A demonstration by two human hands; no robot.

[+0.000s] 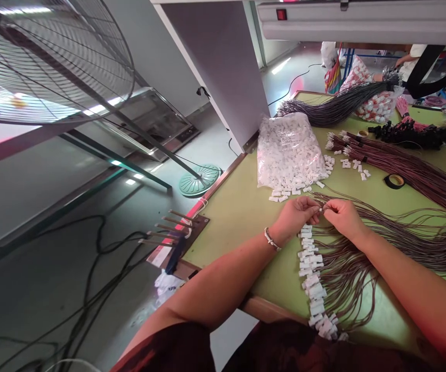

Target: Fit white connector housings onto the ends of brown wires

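My left hand (297,216) is closed in a pinch on a small white plastic connector (321,209), which is mostly hidden by the fingers. Close beside it, my right hand (343,218) pinches the end of a thin brown wire, and the fingertips of both hands almost meet. Below the hands runs a row of white connectors (311,274) fitted on the ends of brown wires (349,289). More loose brown wires (404,227) stretch off to the right, passing beneath my right hand and forearm.
A clear bag of white connectors (290,147) lies behind my hands, with several loose ones spilled around it. Bundled wires (412,165), black tape (394,181) and dark cables (331,106) lie on the green table (223,222). A fan (52,67) stands at left; other people work beyond.
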